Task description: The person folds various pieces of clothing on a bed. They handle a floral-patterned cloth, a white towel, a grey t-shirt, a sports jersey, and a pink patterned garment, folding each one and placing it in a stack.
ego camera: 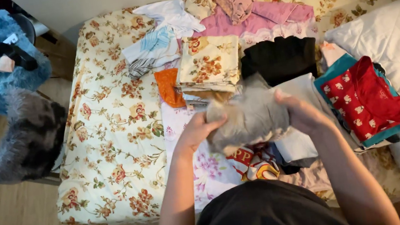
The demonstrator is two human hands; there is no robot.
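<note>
Flowered bed point(108, 143): two hands point(249, 118), one grey garment point(251, 115).

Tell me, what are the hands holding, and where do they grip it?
A grey-beige garment: the left hand grips its left edge, the right hand its right edge, above the bed.

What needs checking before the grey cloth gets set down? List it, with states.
1. Left hand grips the grey cloth: ok.
2. Right hand grips its other side: ok.
3. Cloth lifted above the bed, not dragging: ok.
4. Cloth folded flat: not ok, bunched between the hands.
5. Floral folded stack squared and steady: ok.
6. Red patterned garment apart from the hands: ok.
</note>
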